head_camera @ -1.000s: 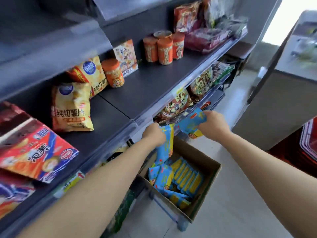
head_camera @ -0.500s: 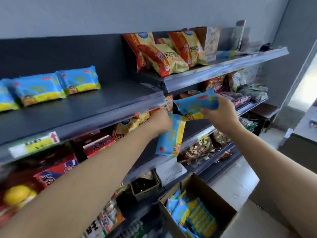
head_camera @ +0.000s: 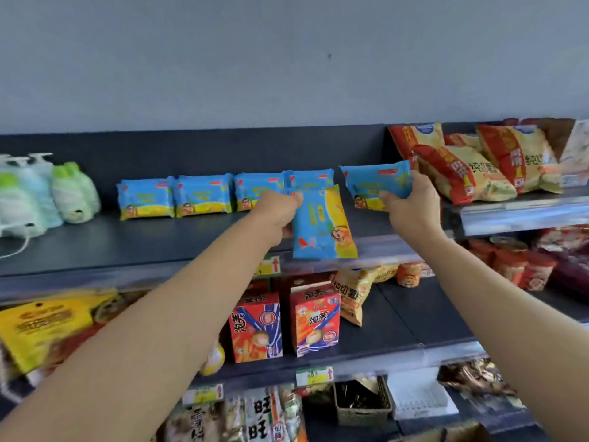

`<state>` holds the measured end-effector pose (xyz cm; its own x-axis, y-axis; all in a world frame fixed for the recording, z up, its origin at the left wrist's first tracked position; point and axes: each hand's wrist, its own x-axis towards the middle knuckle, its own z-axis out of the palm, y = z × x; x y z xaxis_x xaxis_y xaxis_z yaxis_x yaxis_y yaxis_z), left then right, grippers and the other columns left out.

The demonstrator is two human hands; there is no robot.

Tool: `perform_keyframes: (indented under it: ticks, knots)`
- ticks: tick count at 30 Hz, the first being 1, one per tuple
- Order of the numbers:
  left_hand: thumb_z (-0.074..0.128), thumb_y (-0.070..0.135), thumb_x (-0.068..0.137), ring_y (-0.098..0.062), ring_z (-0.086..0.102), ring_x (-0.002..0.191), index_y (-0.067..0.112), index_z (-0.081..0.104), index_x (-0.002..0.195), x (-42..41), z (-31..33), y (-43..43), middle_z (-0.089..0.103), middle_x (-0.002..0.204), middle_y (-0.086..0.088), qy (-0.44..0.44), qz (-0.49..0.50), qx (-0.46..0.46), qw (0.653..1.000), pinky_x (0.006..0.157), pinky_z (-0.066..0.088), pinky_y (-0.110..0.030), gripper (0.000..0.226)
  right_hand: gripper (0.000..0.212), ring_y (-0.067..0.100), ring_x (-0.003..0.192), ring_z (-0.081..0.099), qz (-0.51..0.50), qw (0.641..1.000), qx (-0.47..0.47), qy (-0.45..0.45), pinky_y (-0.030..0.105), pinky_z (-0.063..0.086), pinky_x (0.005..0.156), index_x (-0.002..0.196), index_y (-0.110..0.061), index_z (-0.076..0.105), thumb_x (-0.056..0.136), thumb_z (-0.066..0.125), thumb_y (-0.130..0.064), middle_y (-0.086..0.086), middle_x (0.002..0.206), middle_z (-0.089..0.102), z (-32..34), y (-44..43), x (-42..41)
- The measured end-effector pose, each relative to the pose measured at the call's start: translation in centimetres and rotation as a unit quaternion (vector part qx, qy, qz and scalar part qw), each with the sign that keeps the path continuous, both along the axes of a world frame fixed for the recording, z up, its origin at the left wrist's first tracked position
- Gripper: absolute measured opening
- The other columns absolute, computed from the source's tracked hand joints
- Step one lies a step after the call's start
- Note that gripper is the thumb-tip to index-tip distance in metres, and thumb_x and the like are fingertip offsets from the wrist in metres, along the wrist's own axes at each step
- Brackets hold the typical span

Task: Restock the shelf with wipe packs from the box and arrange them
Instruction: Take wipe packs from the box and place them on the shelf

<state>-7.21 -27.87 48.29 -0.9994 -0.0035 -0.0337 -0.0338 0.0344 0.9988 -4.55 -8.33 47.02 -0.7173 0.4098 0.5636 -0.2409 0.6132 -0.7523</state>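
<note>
Several blue-and-yellow wipe packs (head_camera: 204, 195) stand in a row at the back of the dark top shelf (head_camera: 134, 240). My left hand (head_camera: 276, 209) grips one wipe pack (head_camera: 322, 228) by its top corner; it hangs vertically over the shelf's front edge. Over to the right, my right hand (head_camera: 411, 202) holds a second wipe pack (head_camera: 376, 183) upright at the right end of the row, close to the shelf back. The box is out of sight except for a brown edge at the bottom right.
White and green bottles in bags (head_camera: 41, 193) sit at the shelf's left end. Red-and-yellow chip bags (head_camera: 468, 164) fill the neighbouring shelf to the right. Red snack cartons (head_camera: 287, 323) stand on the shelf below, and a wicker basket (head_camera: 361, 406) lower down.
The view has swung up from the box on the floor to the top shelf. Both hands have risen with their packs, and the right one now reaches the row's right end.
</note>
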Motion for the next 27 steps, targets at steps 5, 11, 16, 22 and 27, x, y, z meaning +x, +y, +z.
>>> perform_keyframes:
  ticks: [5, 11, 16, 22, 27]
  knots:
    - [0.04, 0.012, 0.1, -0.02, 0.059, 0.068, 0.012, 0.048, 0.076, -2.7, 0.5, -7.4, 0.06, 0.08, -0.006, -0.048, 0.083, 0.042, 0.995, 0.076, 0.054, -0.043, 0.026, 0.023, 0.019, 0.091, 0.059, 0.05, 0.998, -0.037, -0.014, 0.03, 0.047, 0.073, 0.11, -0.015, 0.059, 0.087, 0.063, -0.015, 0.006, 0.107, 0.063, 0.6, -5.7, -4.0]
    - [0.06, 0.009, 0.091, -0.021, 0.064, 0.081, 0.009, 0.058, 0.084, -6.7, 0.6, -13.5, 0.065, 0.106, -0.009, -0.097, 0.061, 0.025, 0.993, 0.07, 0.057, -0.033, 0.007, 0.023, 0.017, 0.084, 0.057, 0.039, 0.996, -0.077, -0.022, 0.031, 0.047, 0.075, 0.106, -0.013, 0.059, 0.084, 0.065, -0.011, 0.0, 0.094, 0.06, 0.8, -10.4, -8.2]
    - [0.064, -0.007, 0.081, -0.027, 0.067, 0.073, -0.001, 0.059, 0.114, -10.3, 0.7, -14.9, 0.069, 0.096, -0.015, -0.077, 0.002, -0.038, 0.996, 0.06, 0.058, -0.041, 0.034, 0.023, 0.018, 0.087, 0.06, 0.0, 0.993, -0.116, -0.035, 0.035, 0.052, 0.078, 0.103, -0.013, 0.057, 0.083, 0.067, -0.009, -0.001, 0.096, 0.061, 0.2, -10.9, -11.7]
    - [0.071, -0.003, 0.077, -0.023, 0.063, 0.074, 0.004, 0.061, 0.104, -14.0, 1.1, -16.0, 0.066, 0.094, -0.009, 0.046, -0.021, -0.202, 0.978, 0.054, 0.051, -0.03, 0.03, 0.025, 0.016, 0.083, 0.06, 0.011, 0.986, -0.166, -0.029, 0.026, 0.046, 0.069, 0.102, -0.013, 0.057, 0.082, 0.07, -0.008, 0.002, 0.097, 0.063, -0.3, -11.6, -14.4]
    - [0.075, -0.002, 0.072, -0.023, 0.06, 0.082, 0.007, 0.064, 0.108, -15.6, 1.3, -19.9, 0.064, 0.097, -0.008, 0.124, -0.003, -0.331, 0.935, 0.053, 0.047, -0.026, 0.038, 0.026, 0.014, 0.081, 0.062, 0.092, 0.981, -0.166, -0.048, 0.019, 0.049, 0.065, 0.104, -0.012, 0.058, 0.082, 0.07, -0.006, 0.001, 0.095, 0.065, 0.4, -16.7, -16.7]
